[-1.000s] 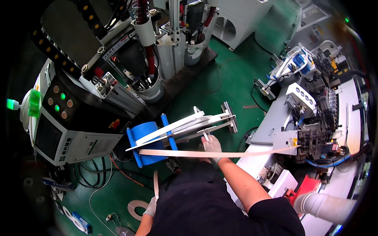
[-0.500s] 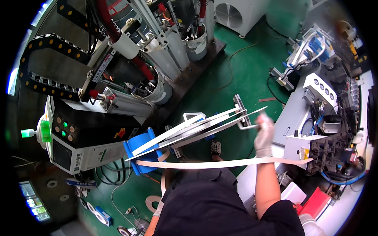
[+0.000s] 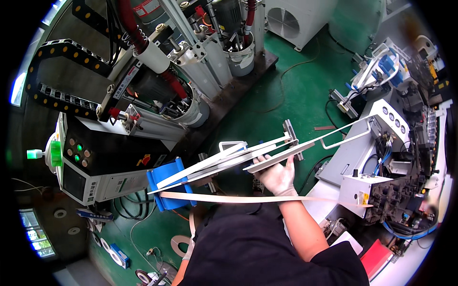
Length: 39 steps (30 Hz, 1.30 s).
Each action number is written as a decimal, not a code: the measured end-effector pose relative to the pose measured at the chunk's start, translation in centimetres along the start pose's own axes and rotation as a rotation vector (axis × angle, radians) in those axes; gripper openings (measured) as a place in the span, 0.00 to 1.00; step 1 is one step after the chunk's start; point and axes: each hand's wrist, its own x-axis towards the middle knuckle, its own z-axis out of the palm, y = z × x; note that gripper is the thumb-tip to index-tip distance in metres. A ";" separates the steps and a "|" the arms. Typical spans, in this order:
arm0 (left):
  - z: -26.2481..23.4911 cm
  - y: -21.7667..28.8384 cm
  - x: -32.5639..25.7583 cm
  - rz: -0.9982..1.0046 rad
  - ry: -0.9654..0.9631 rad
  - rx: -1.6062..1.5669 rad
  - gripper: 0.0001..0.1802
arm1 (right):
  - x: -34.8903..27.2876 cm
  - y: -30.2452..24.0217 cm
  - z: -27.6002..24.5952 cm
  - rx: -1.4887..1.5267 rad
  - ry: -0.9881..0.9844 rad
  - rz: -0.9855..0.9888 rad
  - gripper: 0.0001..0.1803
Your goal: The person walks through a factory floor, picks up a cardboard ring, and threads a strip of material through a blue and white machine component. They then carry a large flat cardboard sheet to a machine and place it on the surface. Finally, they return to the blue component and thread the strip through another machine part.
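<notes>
Right hand (image 3: 277, 179) palm-up, thumb spread, under a white bar (image 3: 285, 155).
Left hand (image 3: 190, 250) low, near; I can't tell its grip.

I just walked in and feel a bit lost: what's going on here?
The person's right hand is at a white panel, fingers against its edge; how firm the grip is cannot be told. The left hand is low, mostly hidden, near a short pale piece. A long pale strip stretches from the blue roller to the machine on the right.
</notes>
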 end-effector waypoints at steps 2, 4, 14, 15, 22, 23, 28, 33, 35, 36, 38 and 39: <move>0.1 0.1 0.2 0.005 -0.012 0.011 0.25 | 1.3 -0.2 0.7 0.035 0.081 -0.028 0.49; 0.0 0.0 0.3 0.011 -0.024 0.014 0.25 | 2.6 -2.2 -0.9 -0.003 0.021 -0.073 0.39; -0.9 -0.6 1.6 0.044 -0.053 -0.001 0.25 | -0.1 -14.3 2.8 -0.200 0.044 -0.416 0.37; -1.0 -0.9 1.7 0.048 -0.057 0.001 0.25 | -0.1 -13.1 2.6 -0.203 0.047 -0.440 0.38; -1.0 -0.7 1.7 0.052 -0.085 0.033 0.25 | 2.4 -11.6 -3.5 -0.026 -0.135 -0.567 0.46; -0.8 -0.4 1.7 0.058 -0.086 0.036 0.25 | 2.7 -11.4 -4.1 -0.096 -0.065 -0.585 0.45; 0.4 2.6 1.8 0.078 -0.116 0.057 0.25 | 8.0 -11.6 -13.5 -0.332 0.390 -0.331 0.31; 2.0 3.1 -1.0 0.036 -0.120 0.090 0.26 | 13.0 -7.4 -20.1 -0.838 0.518 -0.196 0.23; 2.5 2.2 -3.1 -0.029 -0.111 0.099 0.26 | 15.4 -6.3 -23.2 -0.898 0.494 -0.116 0.18; 2.9 0.6 -4.5 -0.077 -0.093 0.083 0.26 | 15.9 -4.4 -22.0 -0.894 0.586 -0.118 0.17; 3.1 -0.6 -6.6 -0.154 -0.076 0.076 0.26 | 18.1 -3.5 -23.1 -0.976 0.613 -0.100 0.18; 3.3 -1.3 -7.6 -0.191 -0.063 0.065 0.26 | 19.1 -3.6 -23.3 -1.061 0.627 -0.074 0.19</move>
